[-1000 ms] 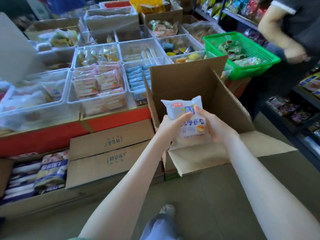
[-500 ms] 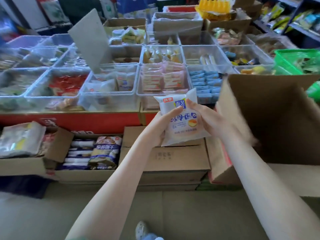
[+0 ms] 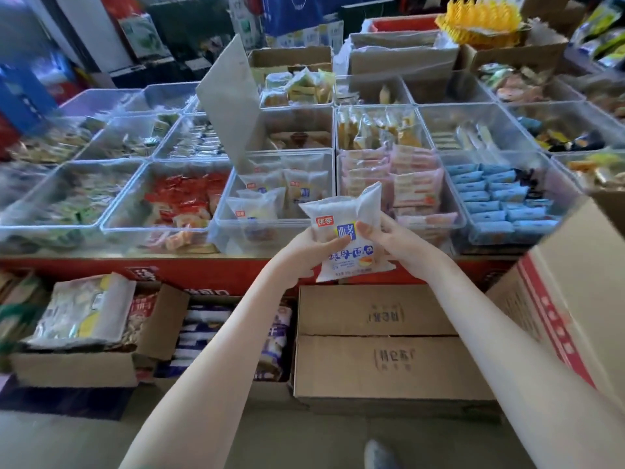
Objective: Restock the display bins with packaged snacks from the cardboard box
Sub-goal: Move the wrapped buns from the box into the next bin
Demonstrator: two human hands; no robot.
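Shop stand (image 3: 203, 270): bin (image 3: 236, 243) of white packets (image 3: 254, 209)

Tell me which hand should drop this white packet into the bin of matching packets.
Left, probably. Both hands grip the white packet, but the bin of matching packets sits ahead, nearer the left hand; the right hand would need to cross over.

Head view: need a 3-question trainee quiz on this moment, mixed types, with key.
1. True or false: the left hand and the right hand both hold the white packet.
2. The clear bin with matching packets sits: A) directly left of the pink-packet bin; B) in the back row; C) on the floor.
3. Fill in: the big cardboard box stands at the person's ____ side.
Key: 1 true; 2 A; 3 right.
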